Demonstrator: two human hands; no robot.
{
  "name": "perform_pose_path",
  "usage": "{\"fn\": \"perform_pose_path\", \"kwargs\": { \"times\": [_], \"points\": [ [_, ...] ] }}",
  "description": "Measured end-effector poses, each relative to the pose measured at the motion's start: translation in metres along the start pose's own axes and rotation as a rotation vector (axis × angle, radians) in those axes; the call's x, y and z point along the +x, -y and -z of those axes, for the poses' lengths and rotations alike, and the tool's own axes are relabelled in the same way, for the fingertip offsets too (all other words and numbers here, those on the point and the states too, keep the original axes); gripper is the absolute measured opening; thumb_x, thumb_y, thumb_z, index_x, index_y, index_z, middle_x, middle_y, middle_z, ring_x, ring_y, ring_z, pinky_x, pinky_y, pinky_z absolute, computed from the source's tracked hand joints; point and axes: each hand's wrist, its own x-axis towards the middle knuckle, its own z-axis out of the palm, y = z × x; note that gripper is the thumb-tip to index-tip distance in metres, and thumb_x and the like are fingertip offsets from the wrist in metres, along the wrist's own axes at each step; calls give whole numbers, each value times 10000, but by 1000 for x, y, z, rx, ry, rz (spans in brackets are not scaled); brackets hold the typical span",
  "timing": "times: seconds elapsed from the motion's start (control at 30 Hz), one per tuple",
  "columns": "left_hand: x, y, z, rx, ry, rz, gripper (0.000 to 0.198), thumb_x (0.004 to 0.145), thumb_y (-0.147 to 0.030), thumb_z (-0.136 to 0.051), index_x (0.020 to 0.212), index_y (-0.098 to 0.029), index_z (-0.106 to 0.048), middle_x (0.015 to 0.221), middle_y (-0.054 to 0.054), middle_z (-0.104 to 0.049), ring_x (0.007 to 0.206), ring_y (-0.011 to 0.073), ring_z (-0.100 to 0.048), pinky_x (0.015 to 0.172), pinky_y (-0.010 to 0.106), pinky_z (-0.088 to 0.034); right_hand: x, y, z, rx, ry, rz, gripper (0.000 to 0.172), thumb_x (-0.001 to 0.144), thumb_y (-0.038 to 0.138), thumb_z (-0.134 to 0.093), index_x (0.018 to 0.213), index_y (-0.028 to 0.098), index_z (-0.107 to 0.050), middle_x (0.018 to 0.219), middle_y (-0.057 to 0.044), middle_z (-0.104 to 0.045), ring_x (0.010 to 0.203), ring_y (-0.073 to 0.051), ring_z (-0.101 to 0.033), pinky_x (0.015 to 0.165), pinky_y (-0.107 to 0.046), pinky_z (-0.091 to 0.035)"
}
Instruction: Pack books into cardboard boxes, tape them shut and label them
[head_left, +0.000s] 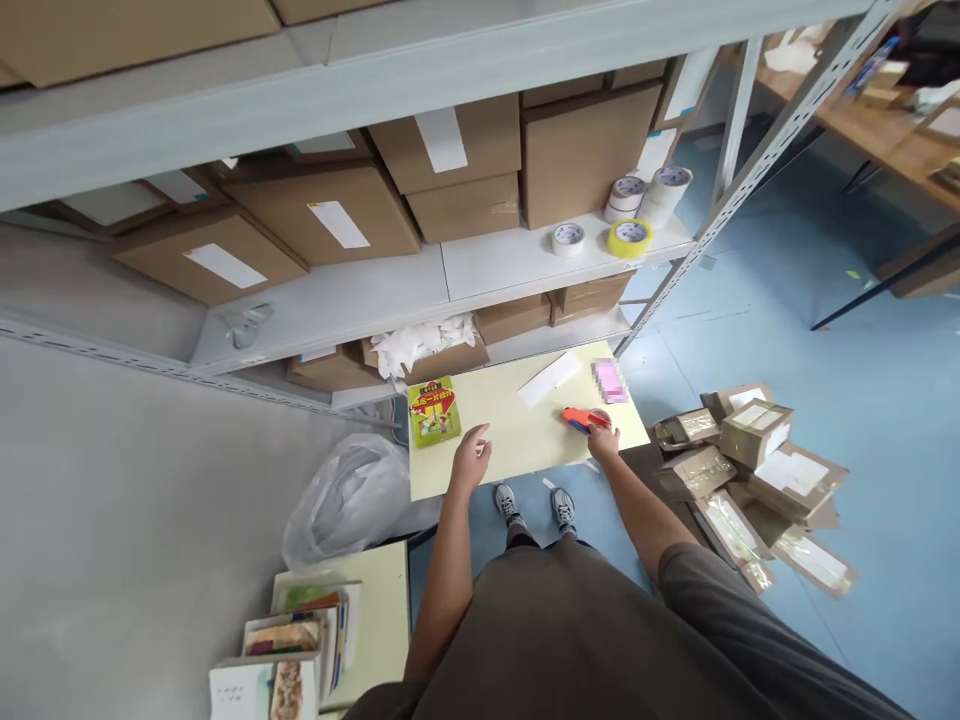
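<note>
I stand over a small pale yellow table (510,440). My left hand (471,458) rests on its near part with fingers loosely spread and holds nothing, a little right of a green and yellow book (433,410). My right hand (602,436) lies on the table's right side with its fingers closed on an orange utility knife (581,416). A white envelope (550,378) and a pink item (609,381) lie further back on the table.
Grey metal shelves (525,262) behind the table carry cardboard boxes (585,150) and tape rolls (628,236). A pile of packed parcels (754,465) lies on the blue floor to the right. A clear plastic bag (349,500) and stacked books (289,650) sit left.
</note>
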Motion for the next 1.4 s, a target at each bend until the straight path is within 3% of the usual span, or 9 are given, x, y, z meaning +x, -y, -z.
{"fn": "perform_pose_path", "kwargs": {
  "times": [0.13, 0.27, 0.4, 0.53, 0.8, 1.0, 1.17, 1.3, 1.4],
  "points": [
    [-4, -18, -20, 47, -8, 25, 479, 958, -213, -592, 1429, -248, -668, 1522, 122, -629, 1156, 227, -716, 928, 374, -629, -2, -5, 4, 120, -82, 44, 538, 900, 162, -580, 1427, 226, -669, 1465, -145, -659, 1453, -296, -490, 1190, -478, -371],
    [-7, -33, -34, 71, 2, -8, 488, 952, -218, -603, 1433, -253, -672, 1547, 119, -614, 1301, 253, -663, 1002, 402, -614, -10, 11, 8, 315, -226, 163, 546, 944, 262, -547, 1474, 152, -619, 1415, -180, -691, 1342, -312, -594, 1106, -419, -488],
    [-28, -37, -35, 87, -14, -23, 506, 927, -211, -639, 1429, -261, -684, 1550, 108, -619, 1422, 262, -597, 1144, 456, -552, -17, 53, 1, 440, -215, 372, 582, 944, 296, -521, 1493, 116, -593, 1410, -204, -696, 1282, -327, -655, 1104, -460, -522],
    [-69, -24, -13, 74, -137, 45, 529, 938, -203, -646, 1462, -273, -667, 1545, 97, -632, 1434, 259, -592, 1188, 477, -524, -30, 120, -15, 489, -113, 538, 599, 956, 307, -490, 1519, 120, -570, 1494, -215, -647, 1343, -333, -635, 1133, -499, -522],
    [-200, 76, 63, -82, -572, 412, 505, 979, -274, -650, 1483, -243, -636, 1525, 137, -639, 1385, 297, -631, 1068, 431, -590, -98, 231, -77, 346, 108, 944, 605, 1001, 337, -509, 1579, 160, -535, 1612, -171, -563, 1493, -315, -523, 1247, -513, -442],
    [-272, 163, 94, -258, -715, 622, 560, 964, -373, -700, 1496, -222, -609, 1568, 196, -587, 1371, 333, -635, 995, 443, -618, -127, 291, -133, 213, 176, 974, 591, 1007, 334, -509, 1578, 187, -543, 1631, -153, -546, 1518, -301, -503, 1253, -508, -446],
    [-268, 226, 135, -250, -691, 596, 577, 983, -410, -688, 1530, -266, -577, 1648, 163, -512, 1514, 333, -510, 1128, 502, -551, -140, 368, -190, 162, 213, 938, 585, 992, 312, -504, 1557, 176, -565, 1609, -160, -569, 1499, -315, -527, 1257, -525, -438],
    [-237, 272, 174, -148, -702, 493, 605, 996, -361, -668, 1579, -275, -530, 1743, 132, -385, 1627, 318, -345, 1275, 527, -409, -141, 428, -240, 168, 217, 973, 606, 989, 305, -506, 1587, 217, -533, 1600, -128, -581, 1509, -311, -514, 1251, -537, -444],
    [-206, 310, 205, -99, -711, 444, 583, 1007, -348, -641, 1574, -256, -543, 1750, 127, -373, 1626, 319, -347, 1316, 518, -351, -127, 465, -273, 122, 246, 994, 629, 992, 318, -515, 1612, 214, -503, 1640, -127, -537, 1531, -311, -486, 1262, -530, -434]
  ]
}}
